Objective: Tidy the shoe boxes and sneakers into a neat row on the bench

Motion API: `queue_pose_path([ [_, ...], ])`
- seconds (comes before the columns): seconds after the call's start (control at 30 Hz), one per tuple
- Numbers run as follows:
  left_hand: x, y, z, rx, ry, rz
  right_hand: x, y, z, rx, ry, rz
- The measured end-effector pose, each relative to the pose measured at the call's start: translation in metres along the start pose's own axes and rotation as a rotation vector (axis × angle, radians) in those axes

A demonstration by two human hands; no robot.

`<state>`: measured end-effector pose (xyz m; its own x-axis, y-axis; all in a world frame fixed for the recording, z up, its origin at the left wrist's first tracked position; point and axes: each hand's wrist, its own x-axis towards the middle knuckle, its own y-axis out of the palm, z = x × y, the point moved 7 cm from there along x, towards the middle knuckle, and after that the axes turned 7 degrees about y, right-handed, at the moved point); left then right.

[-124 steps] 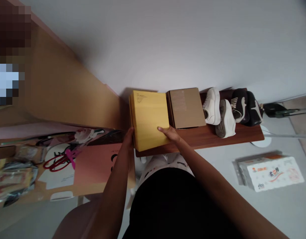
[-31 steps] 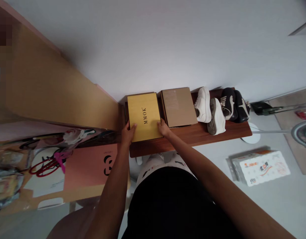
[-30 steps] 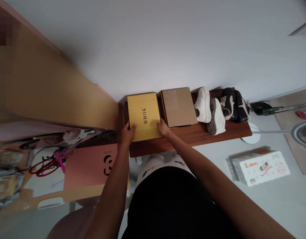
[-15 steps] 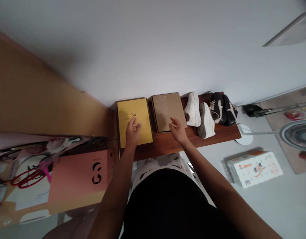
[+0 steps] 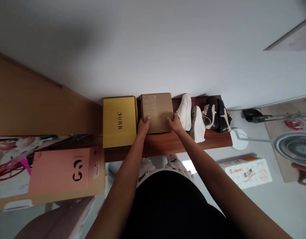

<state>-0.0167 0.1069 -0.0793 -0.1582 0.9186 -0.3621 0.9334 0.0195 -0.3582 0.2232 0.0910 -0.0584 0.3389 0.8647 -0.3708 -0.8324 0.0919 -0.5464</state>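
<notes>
A plain brown cardboard box (image 5: 159, 109) lies on the dark wooden shelf (image 5: 162, 146) against the wall. My left hand (image 5: 144, 126) grips its left side, thumb on the lid, and my right hand (image 5: 175, 123) holds the right side the same way. The other fingers are mostly hidden along the box's sides. Just left of it sits a yellow shoe box (image 5: 113, 122) lettered MMOK. Close by my right hand stands a white sneaker (image 5: 185, 111), with a second white sneaker (image 5: 199, 127) beside it.
A pair of black sneakers (image 5: 211, 113) stands at the shelf's right end. On the floor to the right are a wrapped tissue pack (image 5: 249, 172) and a fan (image 5: 295, 147). At left, a pink box (image 5: 60, 169) lies near a tall brown cardboard panel (image 5: 38, 103).
My left hand has moved from above the yellow box to the brown box's left side. My right hand has closed on its right side. The view has shifted slightly.
</notes>
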Motion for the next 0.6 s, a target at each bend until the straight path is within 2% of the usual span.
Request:
queue_pose_path([
  [0.1,-0.004,0.001,0.003,-0.074,-0.045,-0.022,0.001,0.006,-0.006,0.075,0.151,0.013],
  [0.27,-0.028,-0.002,-0.004,-0.075,-0.039,-0.047,-0.014,0.000,-0.015,0.048,0.263,0.014],
  [0.43,-0.061,-0.014,-0.022,-0.052,0.063,-0.043,-0.026,-0.005,-0.036,0.233,0.250,0.036],
  [0.6,-0.081,-0.037,-0.036,-0.080,0.168,-0.023,-0.030,0.007,-0.052,0.455,0.211,0.088],
])
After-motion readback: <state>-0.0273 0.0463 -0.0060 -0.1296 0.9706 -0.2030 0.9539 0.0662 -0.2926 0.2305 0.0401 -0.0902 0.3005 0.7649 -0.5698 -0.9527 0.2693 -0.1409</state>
